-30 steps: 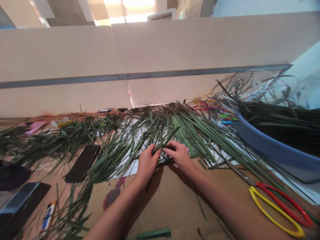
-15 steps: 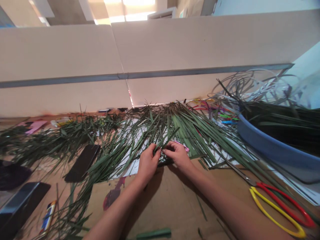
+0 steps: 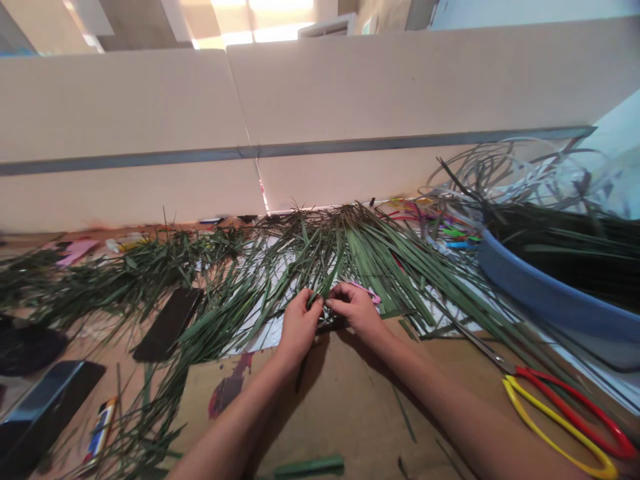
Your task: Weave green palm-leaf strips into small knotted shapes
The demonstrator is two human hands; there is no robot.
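My left hand [image 3: 302,319] and my right hand [image 3: 354,308] meet in the middle of the view, over the far edge of a cardboard sheet [image 3: 350,407]. Thumb and fingers of each are pinched on a narrow green leaf strip [image 3: 313,298], mostly hidden by the fingertips. Something pink [image 3: 371,294], perhaps a clip, shows beside my right fingers; whether that hand holds it I cannot tell. Just beyond lies a spread of long green leaf strips [image 3: 390,257] on white paper. A short cut leaf piece [image 3: 309,466] rests on the cardboard near me.
Scissors [image 3: 515,369] with red and yellow handles lie at the right. Behind them stands a blue tub [image 3: 545,280] of leaves, with coiled pale strips [image 3: 530,167] beyond. Two dark phones [image 3: 169,325] and a glue stick [image 3: 101,427] lie left. A pale partition [image 3: 350,93] closes the back.
The view has shifted slightly. Both hands stay pinched together in nearly the same place, and the leaf end that stuck up above the fingers now shows less.
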